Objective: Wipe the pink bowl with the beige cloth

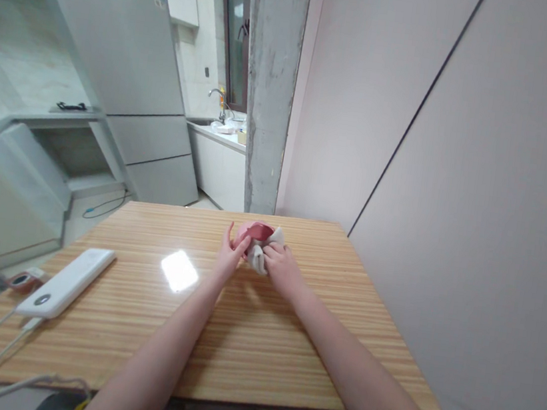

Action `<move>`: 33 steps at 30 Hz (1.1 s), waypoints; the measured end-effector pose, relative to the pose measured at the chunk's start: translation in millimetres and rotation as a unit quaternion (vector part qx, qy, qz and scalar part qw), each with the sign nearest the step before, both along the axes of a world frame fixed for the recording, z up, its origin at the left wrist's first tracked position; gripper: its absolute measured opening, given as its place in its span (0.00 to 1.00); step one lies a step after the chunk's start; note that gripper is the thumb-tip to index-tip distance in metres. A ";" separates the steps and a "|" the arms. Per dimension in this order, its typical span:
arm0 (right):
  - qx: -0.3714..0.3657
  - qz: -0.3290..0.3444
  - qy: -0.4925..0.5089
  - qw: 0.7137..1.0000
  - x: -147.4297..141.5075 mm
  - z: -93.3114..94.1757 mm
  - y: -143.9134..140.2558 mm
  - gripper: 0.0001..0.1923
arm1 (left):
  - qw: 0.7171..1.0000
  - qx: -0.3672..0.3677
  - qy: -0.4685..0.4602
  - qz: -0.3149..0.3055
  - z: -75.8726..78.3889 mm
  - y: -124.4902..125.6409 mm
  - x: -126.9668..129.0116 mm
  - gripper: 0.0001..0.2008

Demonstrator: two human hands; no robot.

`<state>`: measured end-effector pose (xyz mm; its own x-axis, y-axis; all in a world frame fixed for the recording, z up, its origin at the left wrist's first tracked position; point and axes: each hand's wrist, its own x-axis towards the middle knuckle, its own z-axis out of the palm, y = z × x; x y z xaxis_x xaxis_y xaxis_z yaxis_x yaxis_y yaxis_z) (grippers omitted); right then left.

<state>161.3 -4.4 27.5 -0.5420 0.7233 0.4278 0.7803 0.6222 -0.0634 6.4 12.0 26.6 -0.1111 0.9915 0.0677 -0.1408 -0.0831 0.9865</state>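
A small pink bowl is held tilted just above the far middle of the wooden table. My left hand grips its left rim. My right hand is closed on a crumpled white cloth pressed against the bowl's right side. Both arms reach forward from the near edge. The inside of the bowl is mostly hidden by the cloth and fingers.
A white power bank with cables lies at the table's left side, beside a small round pink object. A wall runs close along the right. A fridge and a sink counter stand beyond the table.
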 end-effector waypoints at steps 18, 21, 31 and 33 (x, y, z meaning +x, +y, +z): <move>-0.016 0.025 0.020 0.999 -1.7 -5.3 5.0 0.08 | 0.998 0.001 0.018 0.053 -12.4 7.8 5.1 0.29; -0.019 0.047 0.008 0.999 1.9 -4.1 6.8 0.08 | 0.997 -0.057 0.048 -0.019 -8.4 10.4 -1.7 0.29; -0.016 0.046 0.015 0.999 4.2 -6.3 8.4 0.08 | 0.998 0.017 0.058 0.031 -12.1 5.1 3.5 0.19; -0.011 0.052 0.004 0.999 5.9 -3.7 8.9 0.07 | 0.997 0.009 0.068 0.021 -10.3 7.1 -1.9 0.25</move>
